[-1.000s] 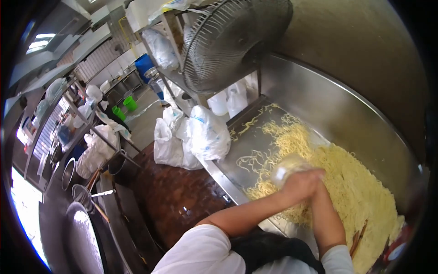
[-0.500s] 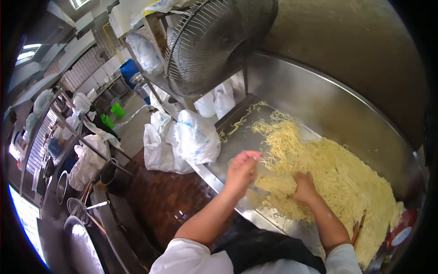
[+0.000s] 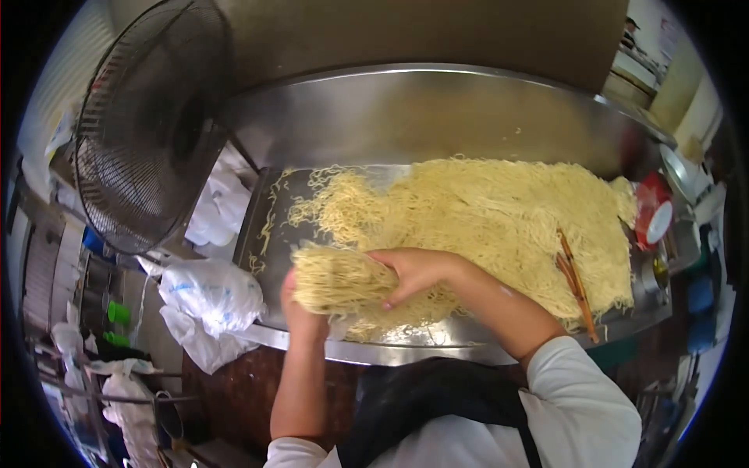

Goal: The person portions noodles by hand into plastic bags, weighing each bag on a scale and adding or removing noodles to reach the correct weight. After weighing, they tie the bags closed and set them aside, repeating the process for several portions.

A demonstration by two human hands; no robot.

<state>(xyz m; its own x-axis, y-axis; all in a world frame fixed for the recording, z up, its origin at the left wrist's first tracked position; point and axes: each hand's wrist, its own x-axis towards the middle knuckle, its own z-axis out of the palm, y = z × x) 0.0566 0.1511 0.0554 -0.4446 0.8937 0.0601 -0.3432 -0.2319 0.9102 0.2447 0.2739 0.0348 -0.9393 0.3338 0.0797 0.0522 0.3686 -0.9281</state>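
Observation:
A thick bundle of yellow noodles [image 3: 339, 281] is held between my two hands above the front edge of the metal tray table [image 3: 445, 355]. My left hand [image 3: 300, 300] grips the bundle's left end from below, its fingers partly hidden behind the noodles. At the right end, my right hand [image 3: 406, 273] is closed round it with the thumb in front. Behind and to the right, a wide layer of noodles [image 3: 515, 210] covers much of the metal surface. A smaller loose heap [image 3: 343, 207] lies just beyond the bundle.
A large wire-guarded fan [image 3: 152, 125] stands at the left. White plastic bags [image 3: 214, 292] hang by the table's left corner. Wooden sticks [image 3: 576, 288] rest on the noodles at right, near a red scale [image 3: 654, 209]. Another person [image 3: 629, 31] is far off at top right.
The view has turned to the right. My hands, apart before, now hold a bundle of noodles together, lifted off the table.

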